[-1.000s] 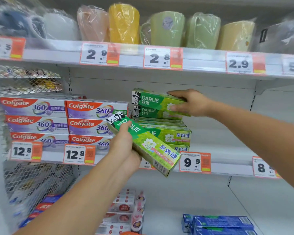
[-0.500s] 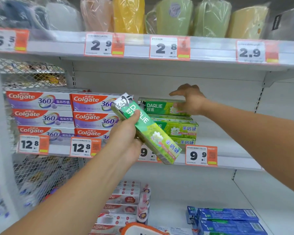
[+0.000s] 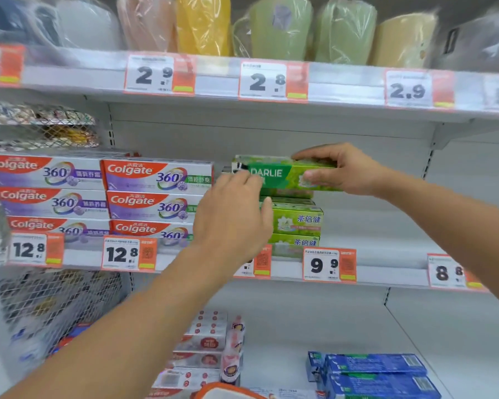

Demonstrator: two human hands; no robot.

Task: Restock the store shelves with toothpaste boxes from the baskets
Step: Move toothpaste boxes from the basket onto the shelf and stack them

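Right hand (image 3: 346,169) grips top green Darlie box (image 3: 283,175) on the Darlie stack (image 3: 296,223), middle shelf. Left hand (image 3: 233,217), fingers loosely spread, touches box's left end; grasp unclear.

White shelving (image 3: 357,226) w/ mesh divider (image 3: 55,298).

Bright, even overhead store light, soft shadows under each shelf. Motion blur throughout, strongest upper left and lower left of frame. Glare on plastic-wrapped cups (image 3: 280,27). Wide-angle bending at edges.
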